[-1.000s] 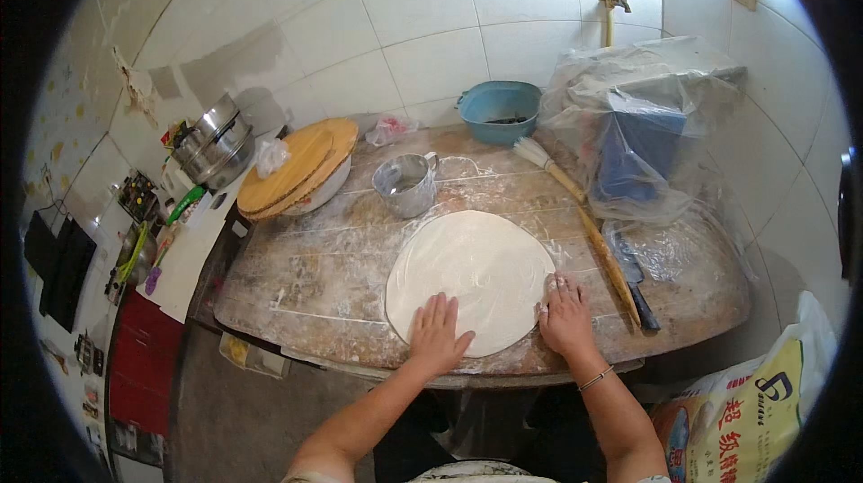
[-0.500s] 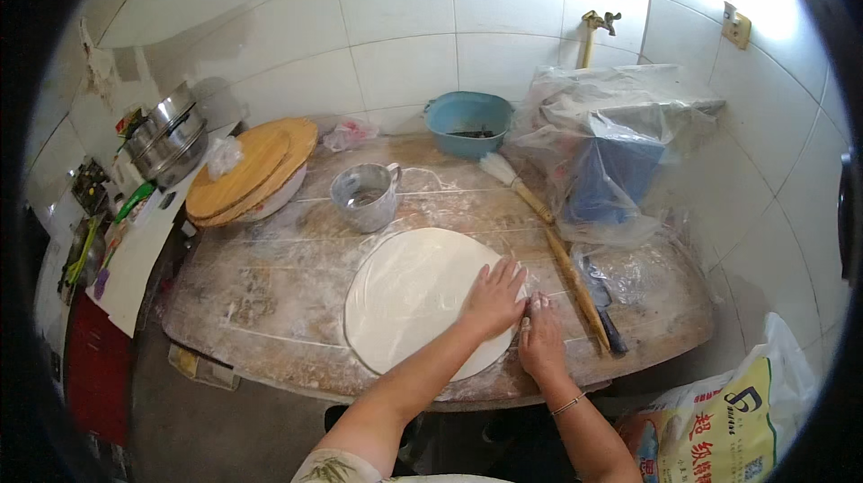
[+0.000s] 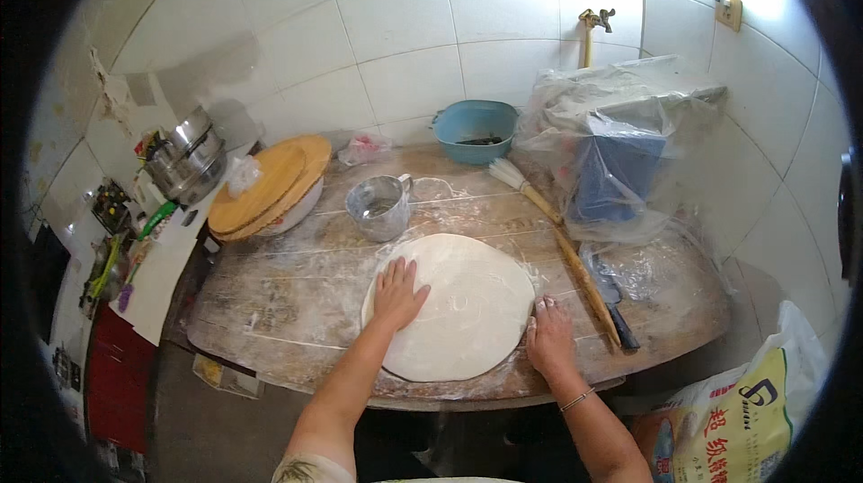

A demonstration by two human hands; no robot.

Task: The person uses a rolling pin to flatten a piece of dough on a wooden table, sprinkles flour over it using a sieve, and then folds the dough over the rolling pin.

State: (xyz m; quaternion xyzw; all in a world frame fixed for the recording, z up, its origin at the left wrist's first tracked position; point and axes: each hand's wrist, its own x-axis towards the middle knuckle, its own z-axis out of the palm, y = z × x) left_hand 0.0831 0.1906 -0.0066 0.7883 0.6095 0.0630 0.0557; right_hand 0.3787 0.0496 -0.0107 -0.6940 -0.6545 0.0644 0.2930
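A large round sheet of pale dough (image 3: 463, 303) lies flat on a floured wooden board (image 3: 270, 303). My left hand (image 3: 397, 292) rests palm down on the dough's left part, fingers spread. My right hand (image 3: 550, 337) presses flat at the dough's right edge, partly on the board. Neither hand grips anything.
A metal cup (image 3: 381, 207) stands behind the dough. A long rolling pin (image 3: 575, 263) and a dark knife (image 3: 616, 303) lie to the right. A blue bowl (image 3: 475, 130), stacked wooden lids (image 3: 270, 185), plastic-wrapped items (image 3: 620, 150), steel pots (image 3: 187, 159) and a printed sack (image 3: 746, 411) surround the board.
My left hand slid from the dough's right side over to its left side. My right hand stayed at the right edge. The camera view shifted slightly.
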